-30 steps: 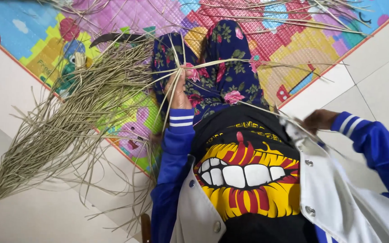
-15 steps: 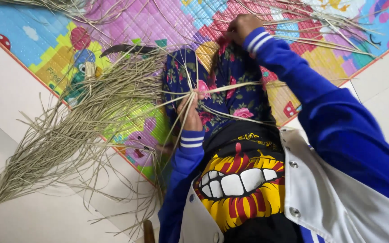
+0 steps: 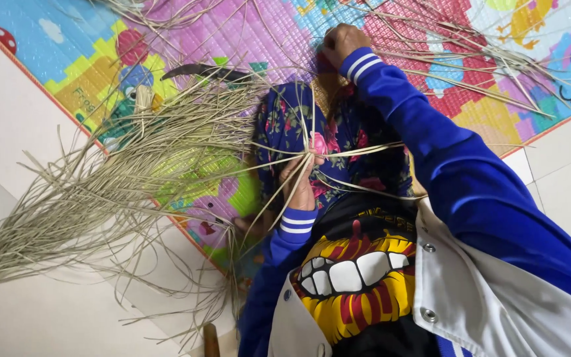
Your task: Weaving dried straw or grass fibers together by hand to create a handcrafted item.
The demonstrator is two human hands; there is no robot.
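The right hand (image 3: 340, 41) has swung from beside the hip out over the foam play mat (image 3: 246, 33), its fingers now curled shut at the far ends of the dried grass strands (image 3: 285, 158). The left hand (image 3: 299, 185) stays low on the floral lap, fingers pinched on the crossing strands. The loose bundle (image 3: 100, 192) remains fanned on the mat to the left. A dark sickle (image 3: 199, 71) lies beyond it.
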